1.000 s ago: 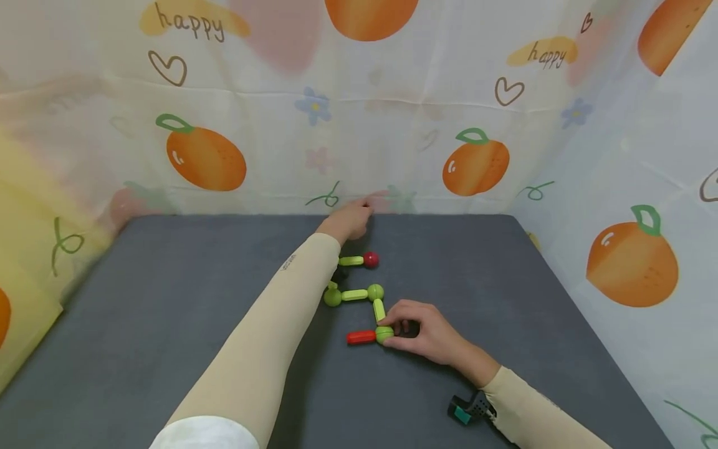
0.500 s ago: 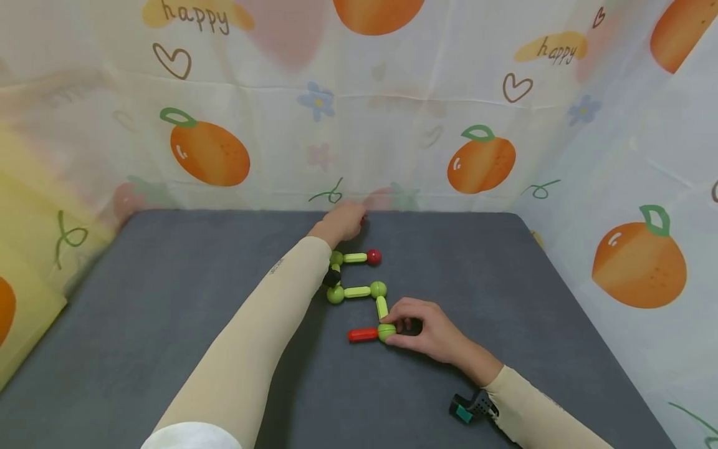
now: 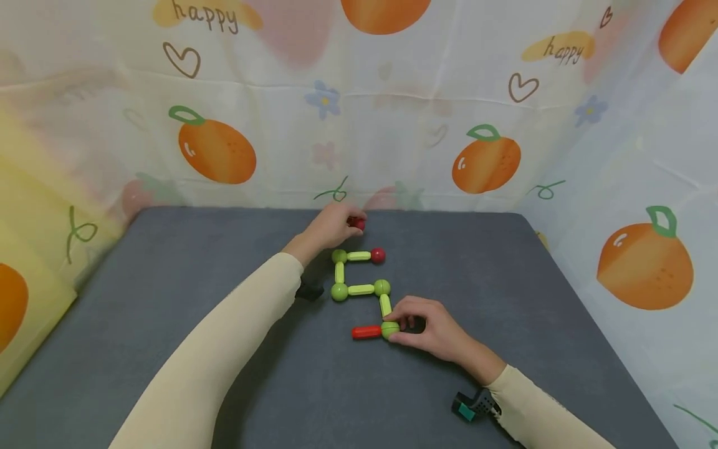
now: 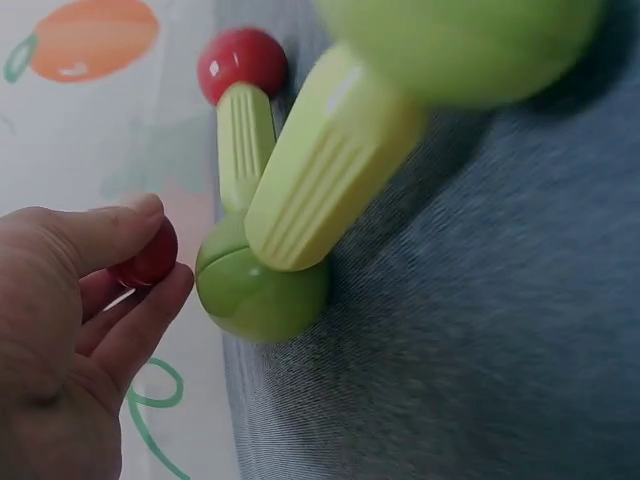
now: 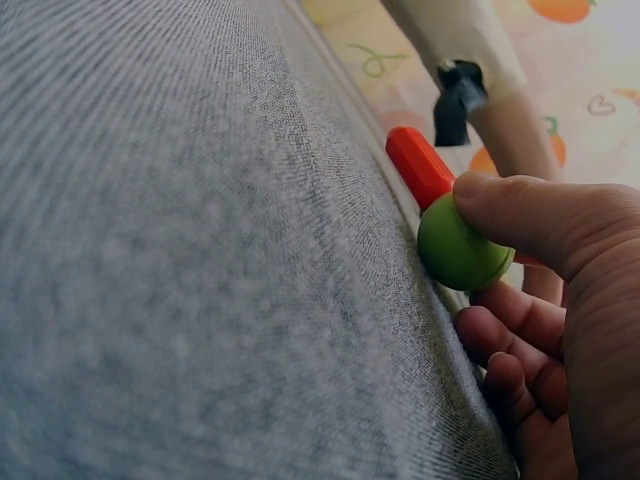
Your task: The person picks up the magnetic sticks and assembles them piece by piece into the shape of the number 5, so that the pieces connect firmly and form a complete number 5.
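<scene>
My left hand (image 3: 325, 229) pinches a red ball (image 4: 152, 255) between thumb and fingers near the table's back edge. Just in front of it lies a zigzag chain of magnetic-toy-like sticks and balls. Its far end is a second red ball (image 3: 378, 255) on a yellow-green stick (image 3: 359, 256), followed by green balls, one being the left corner ball (image 3: 339, 292). At the near end my right hand (image 3: 434, 329) grips a green ball (image 5: 462, 245) with thumb and fingers. A red stick (image 3: 367, 332) points left from that ball.
The chain lies on a dark grey cloth-covered table (image 3: 477, 262). A pale curtain (image 3: 392, 143) printed with oranges rises behind the table and along its sides. Black wrist camera mounts (image 3: 475, 404) stick out from the sleeves.
My left hand has drawn back from the rear edge, a little left and nearer, with the red ball in it. Its forearm has swung left, uncovering the chain's left corners. My right hand keeps its grip.
</scene>
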`<state>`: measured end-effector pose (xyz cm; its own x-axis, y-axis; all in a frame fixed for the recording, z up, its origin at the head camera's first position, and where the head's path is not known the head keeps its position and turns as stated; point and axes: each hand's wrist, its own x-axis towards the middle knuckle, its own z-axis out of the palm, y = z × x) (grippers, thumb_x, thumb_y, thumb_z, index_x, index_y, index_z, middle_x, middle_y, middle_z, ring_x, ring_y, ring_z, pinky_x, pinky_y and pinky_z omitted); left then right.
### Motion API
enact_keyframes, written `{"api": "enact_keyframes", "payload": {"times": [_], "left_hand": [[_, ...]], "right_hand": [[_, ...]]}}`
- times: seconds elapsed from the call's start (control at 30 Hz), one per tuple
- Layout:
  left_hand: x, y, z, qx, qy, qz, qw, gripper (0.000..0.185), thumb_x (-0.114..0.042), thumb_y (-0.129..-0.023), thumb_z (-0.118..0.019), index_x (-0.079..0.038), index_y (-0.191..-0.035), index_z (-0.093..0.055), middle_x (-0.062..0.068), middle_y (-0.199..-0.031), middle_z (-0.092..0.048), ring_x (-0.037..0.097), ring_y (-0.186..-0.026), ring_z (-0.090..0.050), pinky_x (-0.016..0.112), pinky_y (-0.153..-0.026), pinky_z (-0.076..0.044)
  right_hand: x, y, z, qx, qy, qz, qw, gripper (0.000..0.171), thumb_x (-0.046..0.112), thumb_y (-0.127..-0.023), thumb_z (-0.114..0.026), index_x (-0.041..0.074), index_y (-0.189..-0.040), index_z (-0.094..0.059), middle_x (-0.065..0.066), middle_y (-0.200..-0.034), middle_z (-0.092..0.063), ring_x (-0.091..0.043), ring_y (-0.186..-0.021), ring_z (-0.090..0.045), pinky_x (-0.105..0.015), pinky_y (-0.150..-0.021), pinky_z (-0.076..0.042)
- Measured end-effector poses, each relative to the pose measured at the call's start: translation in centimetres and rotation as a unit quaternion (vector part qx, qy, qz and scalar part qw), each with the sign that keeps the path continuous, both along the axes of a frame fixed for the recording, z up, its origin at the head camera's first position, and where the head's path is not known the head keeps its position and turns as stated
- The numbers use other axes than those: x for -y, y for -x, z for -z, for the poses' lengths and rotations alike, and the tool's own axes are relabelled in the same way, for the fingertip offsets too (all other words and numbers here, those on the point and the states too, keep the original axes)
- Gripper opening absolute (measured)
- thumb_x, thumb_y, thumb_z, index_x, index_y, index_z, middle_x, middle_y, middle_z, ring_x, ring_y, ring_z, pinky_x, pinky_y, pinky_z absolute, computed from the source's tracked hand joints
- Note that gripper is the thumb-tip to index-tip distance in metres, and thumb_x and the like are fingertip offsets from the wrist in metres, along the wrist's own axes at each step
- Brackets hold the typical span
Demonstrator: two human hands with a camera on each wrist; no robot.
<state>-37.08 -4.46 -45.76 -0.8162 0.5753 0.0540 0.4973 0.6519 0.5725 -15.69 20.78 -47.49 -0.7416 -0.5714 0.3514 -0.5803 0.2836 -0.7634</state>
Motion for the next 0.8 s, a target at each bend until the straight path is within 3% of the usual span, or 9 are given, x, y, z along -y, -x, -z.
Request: {"api": "enact_keyframes", "payload": {"times": [0.3,0.53,0.8], "left_hand": [[2.5,-4.1,-0.9,0.048,-0.056,-0.017,0.9971,0.047,-0.006,-0.103,-0.076,-0.007,-0.149,-0.067,0.013,-0.135,-0.072,0.029,-0.12,-0.072,0.04,-0.096,-0.059],[3.9,-7.6,-1.8,0.036,-0.088,-0.003,0.9954,0.043,-0.002,-0.102,-0.076,-0.008,-0.145,-0.071,0.01,-0.139,-0.069,0.026,-0.121,-0.069,0.04,-0.1,-0.058],[5.4,-11.1,-1.6,0.055,-0.133,-0.019,0.9894,0.04,-0.004,-0.098,-0.082,-0.005,-0.138,-0.074,0.007,-0.13,-0.072,0.025,-0.116,-0.071,0.039,-0.097,-0.06]], "right_hand": [[0.0,0.0,0.1,0.011,-0.004,0.003,1.0,0.028,-0.005,-0.085,-0.09,0.003,-0.111,-0.081,-0.011,-0.097,-0.072,-0.033,-0.077,-0.062,-0.044,-0.067,-0.052],[0.0,0.0,0.1,0.014,-0.002,0.005,1.0,0.028,-0.005,-0.085,-0.09,0.004,-0.11,-0.081,-0.01,-0.097,-0.072,-0.032,-0.078,-0.062,-0.044,-0.067,-0.052],[0.0,-0.1,0.2,0.005,0.003,0.006,1.0,0.028,-0.006,-0.085,-0.09,0.004,-0.11,-0.08,-0.01,-0.096,-0.072,-0.031,-0.077,-0.061,-0.043,-0.067,-0.052]]}}
